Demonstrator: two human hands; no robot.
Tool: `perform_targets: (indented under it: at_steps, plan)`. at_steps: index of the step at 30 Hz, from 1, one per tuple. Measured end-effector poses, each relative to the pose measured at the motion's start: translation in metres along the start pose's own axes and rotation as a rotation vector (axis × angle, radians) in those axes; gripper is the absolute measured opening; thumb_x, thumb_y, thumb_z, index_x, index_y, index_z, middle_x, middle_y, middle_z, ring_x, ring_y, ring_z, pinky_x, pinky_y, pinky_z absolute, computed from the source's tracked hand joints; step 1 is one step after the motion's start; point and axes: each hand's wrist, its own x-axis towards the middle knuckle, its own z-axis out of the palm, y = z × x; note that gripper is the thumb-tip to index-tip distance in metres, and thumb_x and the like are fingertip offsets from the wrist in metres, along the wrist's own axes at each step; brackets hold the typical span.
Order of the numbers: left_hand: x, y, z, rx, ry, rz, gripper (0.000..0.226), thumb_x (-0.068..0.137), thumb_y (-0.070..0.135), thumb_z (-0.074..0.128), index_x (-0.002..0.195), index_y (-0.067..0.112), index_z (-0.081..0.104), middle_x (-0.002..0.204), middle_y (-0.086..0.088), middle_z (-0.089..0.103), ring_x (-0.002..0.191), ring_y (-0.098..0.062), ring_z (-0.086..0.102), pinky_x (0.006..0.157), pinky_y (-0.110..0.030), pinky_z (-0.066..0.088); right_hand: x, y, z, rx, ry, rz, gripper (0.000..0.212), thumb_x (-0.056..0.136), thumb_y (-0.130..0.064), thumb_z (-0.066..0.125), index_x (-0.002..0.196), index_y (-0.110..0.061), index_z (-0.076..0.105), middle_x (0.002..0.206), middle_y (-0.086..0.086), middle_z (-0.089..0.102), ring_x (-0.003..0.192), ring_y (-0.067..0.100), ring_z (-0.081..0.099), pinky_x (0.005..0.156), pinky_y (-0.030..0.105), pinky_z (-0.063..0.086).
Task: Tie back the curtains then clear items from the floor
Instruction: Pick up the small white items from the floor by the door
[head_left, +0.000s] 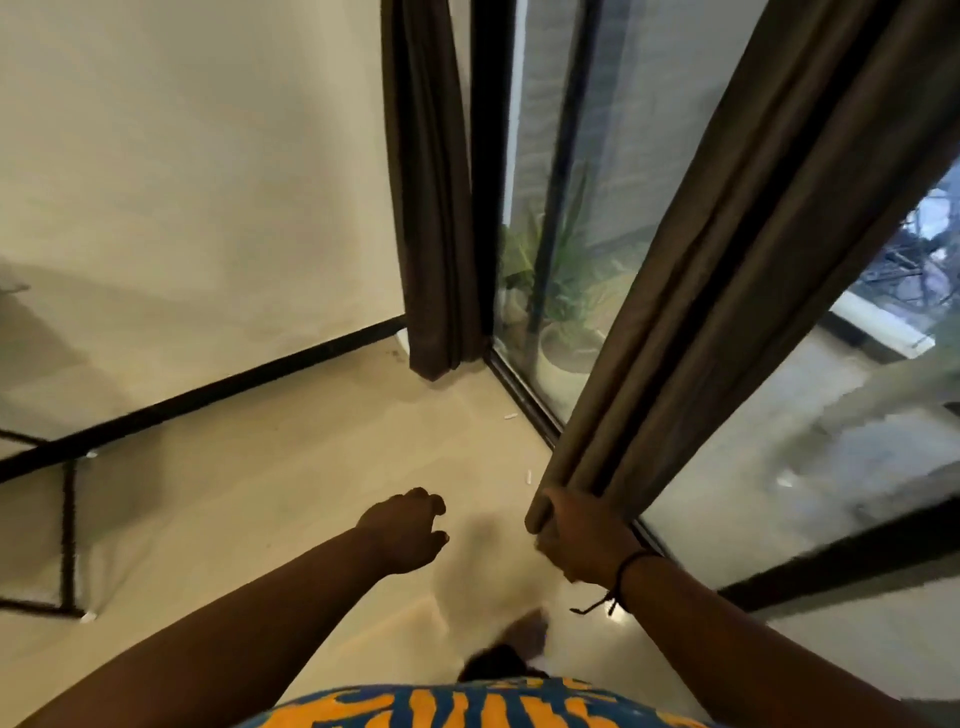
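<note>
Head view is looking down at a pale floor (291, 499) meeting a cream wall (197, 182) with a dark skirting strip along its base. Tall glass doors (587, 208) in black frames are filling the right side, with potted plants (566, 312) standing outside behind the glass. One brown curtain (434, 208) is hanging bunched in the corner, its hem just touching the floor. A second brown curtain (727, 291) is slanting across the glass, gathered into folds. The right hand (584, 540), a dark cord at its wrist, is closing around the lower end of this gathered curtain, fingers wrapped over the folds. The left hand (408, 532) is hovering beside it over the floor, fingers loosely curled and holding nothing. Two small white scraps (529, 475) are lying on the floor near the door track.
</note>
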Motion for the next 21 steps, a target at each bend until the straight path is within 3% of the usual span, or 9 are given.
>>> perform_targets:
  at_steps: [4,9,16,21]
  plan:
    - [0.096,0.007,-0.04,0.068,-0.033,0.054,0.048,0.093,0.043,0.046,0.137,0.023,0.041,0.14,-0.003,0.043,0.123,-0.026,0.049,0.099,-0.039,0.042,0.094,0.005,-0.017,-0.236,0.024,-0.127,0.057,0.087,-0.029,0.052,0.138,-0.02,0.03,0.132,0.007,0.045,0.125,0.026,0.039,0.103,0.04,0.039]
    - [0.185,0.005,-0.089,0.166,-0.147,0.065,0.048,0.094,0.043,0.047,0.137,0.023,0.04,0.142,-0.002,0.041,0.125,-0.025,0.046,0.099,-0.036,0.04,0.187,0.023,-0.054,-0.507,0.013,-0.184,0.048,0.086,-0.023,0.048,0.132,-0.013,0.037,0.129,0.013,0.046,0.127,0.035,0.035,0.104,0.044,0.031]
    - [0.31,-0.007,-0.139,0.059,-0.216,0.055,0.046,0.093,0.044,0.048,0.133,0.022,0.044,0.14,-0.002,0.044,0.126,-0.022,0.046,0.103,-0.034,0.039,0.282,0.06,-0.109,-0.361,-0.007,0.062,0.044,0.087,-0.03,0.051,0.129,-0.022,0.043,0.13,0.004,0.05,0.123,0.024,0.043,0.1,0.039,0.039]
    - [0.388,-0.012,-0.143,0.1,-0.296,0.142,0.046,0.091,0.042,0.052,0.131,0.021,0.048,0.137,-0.005,0.048,0.122,-0.024,0.05,0.101,-0.035,0.041,0.304,0.088,-0.12,-0.246,-0.029,0.254,0.059,0.079,-0.044,0.062,0.13,-0.027,0.041,0.127,-0.001,0.053,0.114,0.02,0.05,0.089,0.035,0.042]
